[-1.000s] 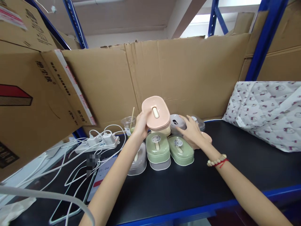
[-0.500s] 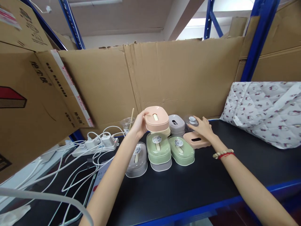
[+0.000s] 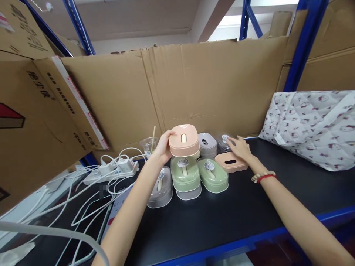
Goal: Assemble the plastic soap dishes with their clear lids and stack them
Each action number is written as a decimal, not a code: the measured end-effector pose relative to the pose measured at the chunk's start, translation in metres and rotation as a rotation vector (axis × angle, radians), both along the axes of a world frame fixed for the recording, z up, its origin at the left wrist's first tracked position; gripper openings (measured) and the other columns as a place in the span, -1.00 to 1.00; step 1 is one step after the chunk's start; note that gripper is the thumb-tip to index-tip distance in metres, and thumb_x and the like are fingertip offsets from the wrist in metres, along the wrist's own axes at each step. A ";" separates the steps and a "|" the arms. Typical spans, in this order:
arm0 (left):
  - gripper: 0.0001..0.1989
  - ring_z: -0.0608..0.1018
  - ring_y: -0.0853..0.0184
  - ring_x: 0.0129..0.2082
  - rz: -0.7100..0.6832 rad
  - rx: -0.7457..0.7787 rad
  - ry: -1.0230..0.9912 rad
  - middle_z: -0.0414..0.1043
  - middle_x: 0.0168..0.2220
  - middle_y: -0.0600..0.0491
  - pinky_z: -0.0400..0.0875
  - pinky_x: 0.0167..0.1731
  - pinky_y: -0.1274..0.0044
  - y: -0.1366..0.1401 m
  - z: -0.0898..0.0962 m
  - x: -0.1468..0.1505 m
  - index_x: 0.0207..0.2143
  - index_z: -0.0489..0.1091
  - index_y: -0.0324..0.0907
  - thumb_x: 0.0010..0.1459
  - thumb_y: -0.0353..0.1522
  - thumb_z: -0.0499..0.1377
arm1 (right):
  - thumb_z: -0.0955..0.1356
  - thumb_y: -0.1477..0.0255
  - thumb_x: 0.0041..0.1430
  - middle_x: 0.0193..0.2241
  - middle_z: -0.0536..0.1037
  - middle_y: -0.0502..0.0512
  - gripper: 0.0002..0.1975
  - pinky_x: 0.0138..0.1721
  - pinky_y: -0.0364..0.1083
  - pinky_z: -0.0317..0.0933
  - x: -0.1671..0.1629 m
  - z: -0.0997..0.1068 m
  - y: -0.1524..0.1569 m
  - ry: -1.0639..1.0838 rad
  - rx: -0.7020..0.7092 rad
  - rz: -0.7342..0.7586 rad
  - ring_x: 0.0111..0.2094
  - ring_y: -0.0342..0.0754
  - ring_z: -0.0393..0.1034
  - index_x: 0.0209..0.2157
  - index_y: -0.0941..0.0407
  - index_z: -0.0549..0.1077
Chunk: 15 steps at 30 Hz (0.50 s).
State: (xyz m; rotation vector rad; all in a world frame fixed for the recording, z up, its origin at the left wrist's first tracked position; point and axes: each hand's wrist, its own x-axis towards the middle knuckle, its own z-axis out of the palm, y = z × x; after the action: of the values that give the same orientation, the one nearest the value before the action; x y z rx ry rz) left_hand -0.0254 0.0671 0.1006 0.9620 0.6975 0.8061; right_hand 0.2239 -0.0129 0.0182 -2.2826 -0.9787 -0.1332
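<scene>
Currently hold-and-reach: left hand (image 3: 164, 148) grasping pink box (image 3: 191, 142) mid-frame; right hand (image 3: 240, 148), fingers loose by clear lid (image 3: 223, 145), centre-right; pickup needs a pinch.

Left fingers (image 3: 169, 133): box (image 3: 185, 148) touching, on right; stack (image 3: 186, 181) front-right; cup (image 3: 147, 142), power strip (image 3: 113, 175) left. Right fingers (image 3: 236, 142): slotted piece (image 3: 222, 162) just before, bag (image 3: 313, 129) right, cardboard wall (image 3: 216, 85) behind.

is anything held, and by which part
The left hand grips the pink box by its left side; whether the right hand holds the clear container is unclear.
</scene>
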 end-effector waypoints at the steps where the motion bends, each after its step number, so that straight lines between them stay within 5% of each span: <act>1: -0.60 0.48 0.27 -0.52 0.007 -0.008 0.007 0.43 -0.38 -0.12 0.47 -0.41 0.49 -0.001 0.001 0.000 0.00 0.32 -0.45 0.13 -0.46 -0.05 | 0.19 0.29 0.25 0.14 0.27 0.28 -0.61 0.14 0.16 0.00 -0.002 0.000 0.002 -0.041 0.064 0.004 0.18 0.17 0.12 -0.01 0.09 0.48; 6: -0.62 0.46 0.29 -0.57 -0.009 -0.005 -0.019 0.42 -0.41 -0.10 0.41 -0.53 0.55 0.000 0.000 0.001 -0.01 0.32 -0.45 0.17 -0.48 -0.06 | 0.37 0.33 -0.02 -0.21 0.53 0.19 -0.69 -0.05 0.07 0.22 -0.012 0.001 0.009 -0.188 0.181 0.139 -0.11 0.13 0.38 -0.22 0.13 0.55; 10: -0.69 0.42 0.32 -0.63 -0.010 0.003 0.047 0.38 -0.49 -0.10 0.32 -0.63 0.60 -0.002 -0.001 0.003 -0.11 0.34 -0.50 0.24 -0.47 -0.08 | 0.37 0.46 -0.15 -0.46 0.54 0.07 -0.79 -0.23 0.00 0.27 -0.015 0.002 0.011 0.075 0.246 0.189 -0.31 0.06 0.45 -0.36 0.11 0.50; 15: -0.82 0.41 0.37 -0.62 0.003 0.035 -0.006 0.36 -0.51 -0.03 0.28 -0.63 0.64 -0.002 -0.004 0.006 -0.27 0.31 -0.41 0.21 -0.56 -0.07 | 0.34 0.46 -0.19 -0.53 0.53 0.03 -0.83 -0.20 0.01 0.28 -0.015 0.005 0.011 0.253 0.425 0.172 -0.37 0.03 0.46 -0.42 0.11 0.41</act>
State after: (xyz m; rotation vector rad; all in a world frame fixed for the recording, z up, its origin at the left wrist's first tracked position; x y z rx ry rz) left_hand -0.0191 0.0652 0.0971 0.9903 0.6816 0.8256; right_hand 0.2085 -0.0017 0.0231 -1.7718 -0.9084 0.0211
